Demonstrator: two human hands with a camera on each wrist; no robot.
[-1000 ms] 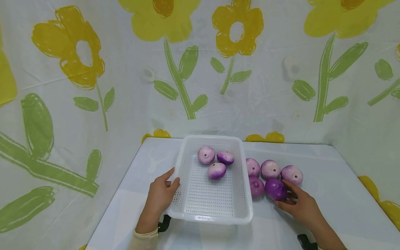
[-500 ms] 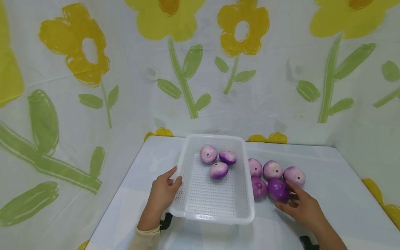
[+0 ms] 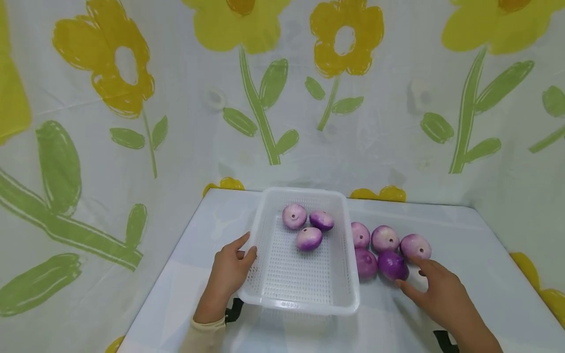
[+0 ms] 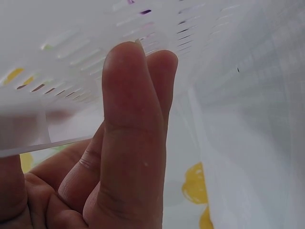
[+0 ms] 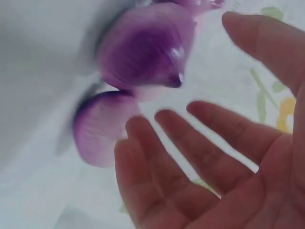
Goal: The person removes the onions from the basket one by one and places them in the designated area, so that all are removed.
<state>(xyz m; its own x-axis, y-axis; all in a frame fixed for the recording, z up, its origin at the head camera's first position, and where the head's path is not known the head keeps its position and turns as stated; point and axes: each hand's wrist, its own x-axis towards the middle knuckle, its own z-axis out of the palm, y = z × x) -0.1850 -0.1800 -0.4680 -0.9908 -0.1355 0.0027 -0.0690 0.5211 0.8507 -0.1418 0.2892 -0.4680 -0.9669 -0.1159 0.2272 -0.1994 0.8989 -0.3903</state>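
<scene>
My left hand [image 3: 229,272] holds the left rim of a white perforated plastic basket [image 3: 300,306]. In the left wrist view, fingers [image 4: 131,119] lie along its outer wall, and the rim partly hides the hand. Three purple-and-white onions [image 3: 294,216] sit toward the far end inside the basket. My right hand [image 3: 443,294] is beside a dark purple onion [image 3: 392,265], its fingers spread and loosely bent with nothing held. In the right wrist view the palm shows bare, and fingertips overlap a paler onion [image 5: 102,131]; whether they touch it, I cannot tell.
Several more onions, including a pale one [image 3: 385,239] and a mauve one [image 3: 365,264], are clustered against the basket's right side on the white table [image 3: 494,279]. A flower-printed cloth [image 3: 375,108] hangs behind and around the table.
The right hand has let go of the dark purple onion and drawn slightly right, thumb and fingers wider apart. The left hand stays at the basket rim. The head view has shifted slightly.
</scene>
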